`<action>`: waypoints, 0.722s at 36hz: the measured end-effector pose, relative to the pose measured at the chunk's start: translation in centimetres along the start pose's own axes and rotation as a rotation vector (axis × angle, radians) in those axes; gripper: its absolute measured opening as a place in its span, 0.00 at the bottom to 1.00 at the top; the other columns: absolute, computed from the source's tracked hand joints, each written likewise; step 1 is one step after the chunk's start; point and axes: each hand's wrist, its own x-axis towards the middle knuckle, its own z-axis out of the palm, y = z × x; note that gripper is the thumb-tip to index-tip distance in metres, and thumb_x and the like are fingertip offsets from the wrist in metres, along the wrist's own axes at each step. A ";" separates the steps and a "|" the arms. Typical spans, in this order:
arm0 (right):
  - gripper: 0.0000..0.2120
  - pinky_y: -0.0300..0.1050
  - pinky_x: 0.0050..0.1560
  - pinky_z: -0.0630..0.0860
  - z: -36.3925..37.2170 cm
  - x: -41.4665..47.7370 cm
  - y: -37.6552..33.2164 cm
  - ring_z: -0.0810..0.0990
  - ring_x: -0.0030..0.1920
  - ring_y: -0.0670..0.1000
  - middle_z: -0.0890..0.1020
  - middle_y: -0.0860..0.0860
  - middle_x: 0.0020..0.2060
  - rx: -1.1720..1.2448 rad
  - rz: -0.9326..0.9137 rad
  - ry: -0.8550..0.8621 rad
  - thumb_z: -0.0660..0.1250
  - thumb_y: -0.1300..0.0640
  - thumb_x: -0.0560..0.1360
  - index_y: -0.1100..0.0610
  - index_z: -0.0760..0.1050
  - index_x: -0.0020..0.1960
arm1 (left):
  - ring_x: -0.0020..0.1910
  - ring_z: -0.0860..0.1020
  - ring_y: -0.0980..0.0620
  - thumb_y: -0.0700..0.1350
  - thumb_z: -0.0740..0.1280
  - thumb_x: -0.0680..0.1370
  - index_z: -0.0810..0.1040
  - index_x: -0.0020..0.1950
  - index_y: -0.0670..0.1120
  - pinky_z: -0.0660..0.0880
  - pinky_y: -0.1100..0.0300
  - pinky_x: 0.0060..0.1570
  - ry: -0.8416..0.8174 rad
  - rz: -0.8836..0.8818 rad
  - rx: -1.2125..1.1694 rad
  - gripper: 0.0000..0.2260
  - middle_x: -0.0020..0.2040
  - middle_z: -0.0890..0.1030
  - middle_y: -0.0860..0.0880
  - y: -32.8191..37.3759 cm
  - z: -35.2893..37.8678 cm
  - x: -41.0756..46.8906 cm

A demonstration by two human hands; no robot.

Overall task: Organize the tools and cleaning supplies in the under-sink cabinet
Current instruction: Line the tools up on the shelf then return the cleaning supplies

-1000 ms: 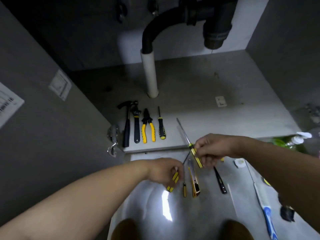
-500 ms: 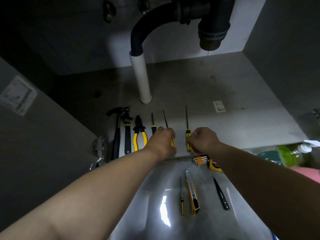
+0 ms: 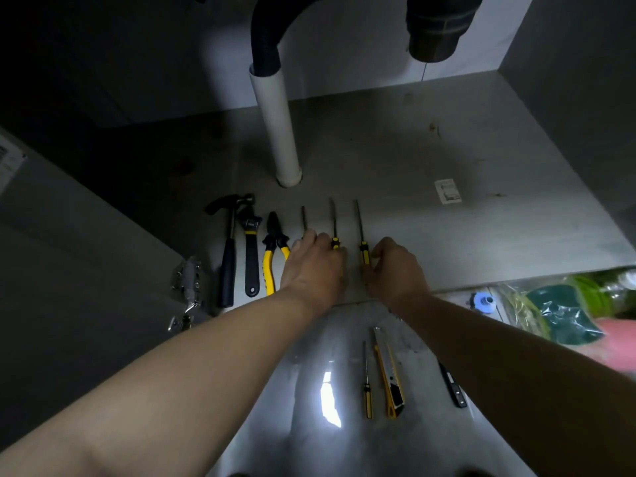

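Right hand pinches the yellow-black handle of 1 screwdriver; left hand curls over the handle of a second screwdriver. Both tools lie flat just in front of the white pipe.

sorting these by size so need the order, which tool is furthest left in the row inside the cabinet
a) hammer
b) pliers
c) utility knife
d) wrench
A: the hammer lies at the left end of the row, with the wrench and then the pliers to its right, while the utility knife lies on the floor in front of the cabinet.
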 end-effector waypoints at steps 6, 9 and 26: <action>0.19 0.45 0.44 0.68 0.6 -0.7 0.4 0.77 0.51 0.61 0.76 0.57 0.51 -0.018 -0.122 0.040 0.69 0.59 0.71 0.57 0.72 0.61 | 0.68 0.66 0.44 0.51 0.69 0.76 0.70 0.71 0.52 0.64 0.53 0.64 0.021 0.047 0.012 0.24 0.69 0.68 0.47 -0.3 0.2 0.0; 0.20 0.45 0.44 0.67 0.8 -0.7 0.1 0.77 0.52 0.62 0.76 0.58 0.52 -0.028 -0.132 0.040 0.68 0.60 0.72 0.57 0.72 0.63 | 0.69 0.66 0.45 0.50 0.68 0.77 0.70 0.71 0.51 0.64 0.53 0.65 0.027 0.047 0.034 0.22 0.70 0.69 0.48 -0.6 0.2 0.3; 0.18 0.46 0.38 0.67 2.2 -1.0 -2.0 0.78 0.46 0.64 0.70 0.56 0.57 -0.072 -0.247 0.112 0.70 0.56 0.74 0.56 0.69 0.61 | 0.71 0.64 0.46 0.65 0.73 0.68 0.64 0.77 0.54 0.63 0.51 0.67 0.145 -0.091 -0.088 0.41 0.71 0.69 0.49 -3.2 2.1 -1.1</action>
